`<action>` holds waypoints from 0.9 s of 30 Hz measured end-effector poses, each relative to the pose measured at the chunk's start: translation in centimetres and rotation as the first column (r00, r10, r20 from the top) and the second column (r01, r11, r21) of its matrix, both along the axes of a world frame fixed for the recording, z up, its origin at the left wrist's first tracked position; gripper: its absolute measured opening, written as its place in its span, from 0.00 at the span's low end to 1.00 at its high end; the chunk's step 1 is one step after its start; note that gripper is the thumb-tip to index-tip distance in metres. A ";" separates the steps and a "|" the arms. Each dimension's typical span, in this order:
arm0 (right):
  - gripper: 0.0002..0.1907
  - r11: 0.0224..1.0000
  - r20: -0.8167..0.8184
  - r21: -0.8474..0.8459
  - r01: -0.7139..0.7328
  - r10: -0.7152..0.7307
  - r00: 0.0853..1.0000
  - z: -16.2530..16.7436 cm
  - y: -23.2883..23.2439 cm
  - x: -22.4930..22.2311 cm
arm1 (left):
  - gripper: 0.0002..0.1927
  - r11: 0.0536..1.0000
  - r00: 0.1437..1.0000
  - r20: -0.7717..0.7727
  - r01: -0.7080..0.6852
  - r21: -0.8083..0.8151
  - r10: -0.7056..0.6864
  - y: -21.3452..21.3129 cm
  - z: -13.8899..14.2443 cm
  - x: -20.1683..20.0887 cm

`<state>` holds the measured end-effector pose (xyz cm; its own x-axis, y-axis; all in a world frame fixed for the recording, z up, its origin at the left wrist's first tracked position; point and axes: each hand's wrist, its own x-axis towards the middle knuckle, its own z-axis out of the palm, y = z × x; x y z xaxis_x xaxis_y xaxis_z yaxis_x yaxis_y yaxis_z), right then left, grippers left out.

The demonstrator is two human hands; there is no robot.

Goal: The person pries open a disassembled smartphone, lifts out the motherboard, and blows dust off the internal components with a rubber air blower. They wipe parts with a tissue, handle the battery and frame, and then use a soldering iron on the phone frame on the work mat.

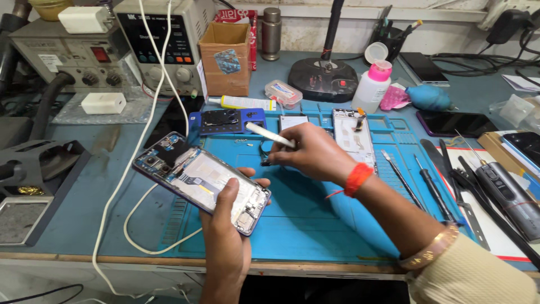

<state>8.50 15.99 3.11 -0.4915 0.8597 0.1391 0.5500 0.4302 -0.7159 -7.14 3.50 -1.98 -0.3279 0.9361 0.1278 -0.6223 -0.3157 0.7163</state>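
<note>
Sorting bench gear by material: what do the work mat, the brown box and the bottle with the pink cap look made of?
Work mat: likely silicone or rubber, matte blue with moulded trays. Brown box: cardboard, dull, open flaps. Bottle: white, apparently plastic, slightly glossy, with a pink cap.

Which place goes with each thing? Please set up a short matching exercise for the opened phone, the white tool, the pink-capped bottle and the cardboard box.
Things:
1. opened phone
2. white tool
3. pink-capped bottle
4. cardboard box

Places:
A. behind the blue mat, right of the black round base
B. in the left hand
C. beside the power supply
D. in the right hand

Pairs: 1-B, 2-D, 3-A, 4-C
</note>
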 end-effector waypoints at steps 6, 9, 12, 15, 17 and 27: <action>0.13 0.996 0.135 0.070 0.060 -0.069 0.988 -1.6 0.3 -2.0 | 0.20 1.000 1.000 0.009 0.020 -0.017 -0.020 0.1 -0.2 0.3; 0.15 0.990 0.111 0.136 0.039 -0.055 0.992 -1.1 -0.1 -1.5 | 0.23 0.998 0.998 0.027 0.058 0.017 -0.058 0.0 -0.2 0.2; 0.17 0.989 0.089 0.102 0.110 -0.119 0.989 0.2 -0.9 -0.2 | 0.31 0.986 0.989 0.025 0.143 0.082 -0.146 0.0 -0.2 0.1; 0.14 0.993 -0.110 0.102 0.065 -0.054 0.992 1.6 -2.6 2.1 | 0.38 0.960 0.971 -0.031 0.238 0.147 -0.236 -0.3 -0.2 -0.1; 0.12 0.987 -0.112 0.036 0.154 -0.149 0.983 2.1 -4.4 3.9 | 0.39 0.948 0.956 -0.051 0.292 0.129 -0.287 -0.5 -0.1 0.0; 0.10 0.927 -0.441 -0.224 0.300 -0.371 0.817 -4.5 -11.1 9.2 | 0.46 0.762 0.762 -0.015 0.648 0.020 -0.647 -1.0 -0.1 3.8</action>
<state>17.67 4.89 -1.41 -0.0752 0.9866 0.1448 0.2259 0.1583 -0.9612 -3.33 2.52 -2.07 0.3561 0.9222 0.1509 -0.6797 0.1448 0.7190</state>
